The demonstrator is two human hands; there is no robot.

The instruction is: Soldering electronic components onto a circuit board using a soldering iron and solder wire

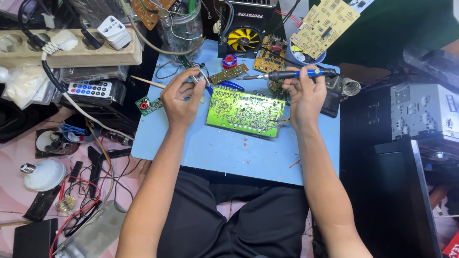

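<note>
Green rectangular printed circuit board (245, 112), solder side up, flat near the middle of the blue work board (229, 153), towards its far edge. Right hand (304, 94) clamped round one blue-handled soldering iron (291, 74), tip pointing left above the circuit board's far edge. Left hand (180, 98) closed, fingers pinching a thin coil of solder wire (198, 79) beside the circuit board's left corner. Two smaller boards near that corner: one small green (148, 105), one narrow brown strip (229, 73). One white bulb (45, 174) lying off the left edge.
</note>
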